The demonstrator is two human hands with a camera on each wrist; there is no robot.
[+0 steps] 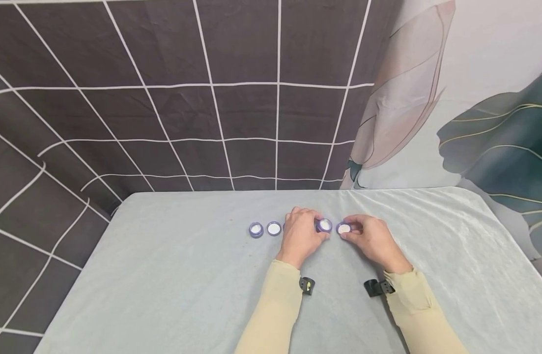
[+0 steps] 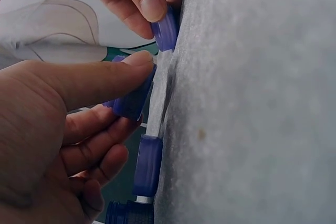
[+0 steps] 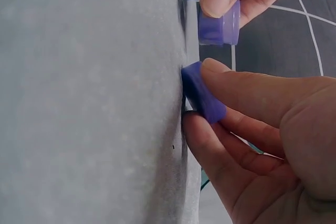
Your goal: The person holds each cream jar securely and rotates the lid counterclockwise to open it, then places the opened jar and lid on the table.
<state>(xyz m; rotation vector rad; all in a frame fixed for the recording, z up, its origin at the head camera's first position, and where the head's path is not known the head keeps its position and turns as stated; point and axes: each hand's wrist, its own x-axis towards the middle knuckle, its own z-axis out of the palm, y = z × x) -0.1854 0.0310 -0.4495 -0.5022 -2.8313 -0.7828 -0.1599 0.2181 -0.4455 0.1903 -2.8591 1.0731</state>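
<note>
At the middle of the table (image 1: pixel 164 275), two small purple caps sat side by side; the left hand (image 1: pixel 299 236) pinched one cap (image 1: pixel 324 225), the right hand (image 1: pixel 371 239) tilted the other (image 1: pixel 343 228), grips clamped, seemingly extending the row of two more caps (image 1: pixel 265 229) further left.

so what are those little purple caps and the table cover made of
The caps look like moulded plastic: translucent purple walls with a slight sheen and a white disc on top, material unclear. The table cover looks like soft cloth, pale grey, matt and creased, with a fuzzy nap in the wrist views.
</note>
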